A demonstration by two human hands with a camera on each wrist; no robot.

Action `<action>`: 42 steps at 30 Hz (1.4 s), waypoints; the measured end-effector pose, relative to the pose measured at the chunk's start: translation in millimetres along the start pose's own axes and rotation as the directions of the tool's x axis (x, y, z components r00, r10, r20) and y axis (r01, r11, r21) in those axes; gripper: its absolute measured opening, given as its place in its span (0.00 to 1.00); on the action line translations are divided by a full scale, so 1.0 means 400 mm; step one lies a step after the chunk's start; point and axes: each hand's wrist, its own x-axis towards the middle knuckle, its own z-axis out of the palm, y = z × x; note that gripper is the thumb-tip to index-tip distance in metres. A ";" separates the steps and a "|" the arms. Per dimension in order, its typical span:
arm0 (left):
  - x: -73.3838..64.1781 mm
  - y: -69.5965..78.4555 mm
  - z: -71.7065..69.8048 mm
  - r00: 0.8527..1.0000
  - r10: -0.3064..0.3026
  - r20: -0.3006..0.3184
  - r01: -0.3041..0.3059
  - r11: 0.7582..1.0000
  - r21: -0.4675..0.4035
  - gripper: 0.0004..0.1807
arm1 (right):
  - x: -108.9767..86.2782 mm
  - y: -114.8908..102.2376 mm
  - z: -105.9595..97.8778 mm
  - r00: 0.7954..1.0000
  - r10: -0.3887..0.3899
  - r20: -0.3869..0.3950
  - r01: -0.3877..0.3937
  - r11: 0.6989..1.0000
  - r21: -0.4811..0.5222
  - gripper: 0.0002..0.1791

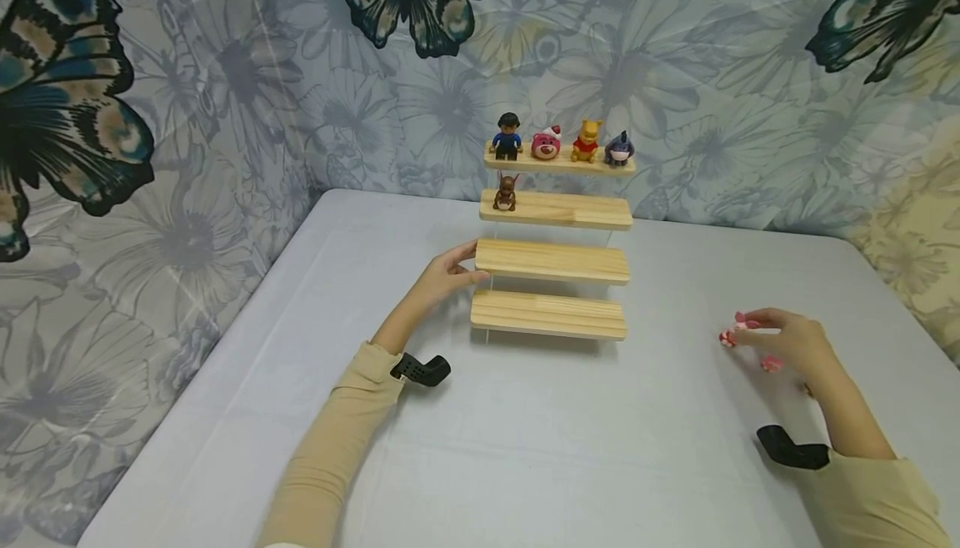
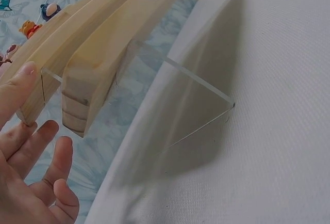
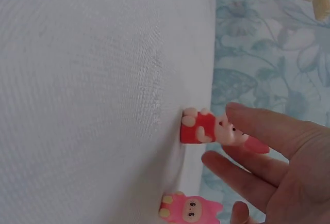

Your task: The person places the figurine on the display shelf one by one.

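My left hand (image 1: 450,271) grips the left end of the third wooden shelf (image 1: 553,259) of a four-step display rack, its thumb and fingertips on the board's edge. At the table's right side, my right hand (image 1: 798,344) pinches a pink-eared piglet figurine (image 3: 198,127) in a red outfit by the head. Whether the piglet's base touches the table is unclear. Close by is a pink figurine (image 3: 193,208) with a pale face. On the second shelf, a brown figurine (image 1: 505,193) with upright ears sits at the left end.
Across the top shelf stand a black-haired doll (image 1: 507,138), a pink bear (image 1: 546,143), a yellow bear (image 1: 587,141) and a blue-grey donkey (image 1: 619,149). A small item (image 1: 807,389) shows partly behind the right wrist. Patterned fabric (image 1: 457,114) hangs behind the white table (image 1: 525,448).
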 end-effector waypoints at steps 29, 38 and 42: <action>-0.005 0.012 0.000 1.000 -0.007 0.011 0.007 1.000 -0.015 0.36 | 0.005 -0.003 0.018 0.998 -0.002 -0.058 0.002 1.000 -0.007 0.38; 0.002 -0.008 0.000 1.000 0.022 0.011 -0.022 1.000 -0.015 0.37 | 0.002 -0.028 0.021 0.989 -0.015 -0.150 0.020 0.999 0.035 0.31; 0.003 -0.008 0.001 1.000 0.026 0.008 -0.026 1.000 -0.018 0.37 | 0.008 -0.027 0.027 0.977 -0.041 -0.207 0.049 0.998 0.036 0.28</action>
